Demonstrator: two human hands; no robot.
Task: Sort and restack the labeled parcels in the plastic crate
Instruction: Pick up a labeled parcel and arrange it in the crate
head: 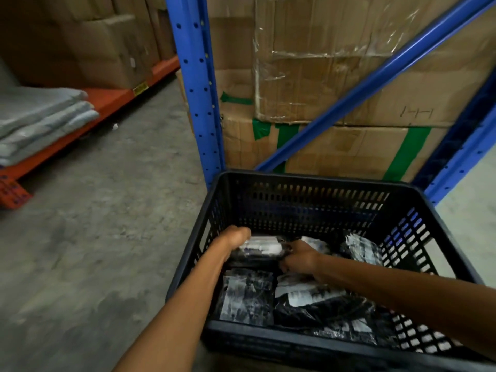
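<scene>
**Two hands on one parcel**

Both your left hand (236, 238) and right hand (299, 255) hold a black parcel (259, 249) at the crate's (308, 178) back left, each grip closed on an end. Keep it level, label up, and set it squarely.

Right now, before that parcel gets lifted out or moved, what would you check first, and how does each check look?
1. Left hand on the held parcel: ok, gripping its left end.
2. Right hand on the same parcel: ok, at its right end.
3. Label readable: cannot tell, the picture is blurred.
4. Free space in the crate: ok, a gap shows along the far wall.
5. Other parcels clear of the lift: ok, the front left parcel lies flat, nearer the person.
</scene>
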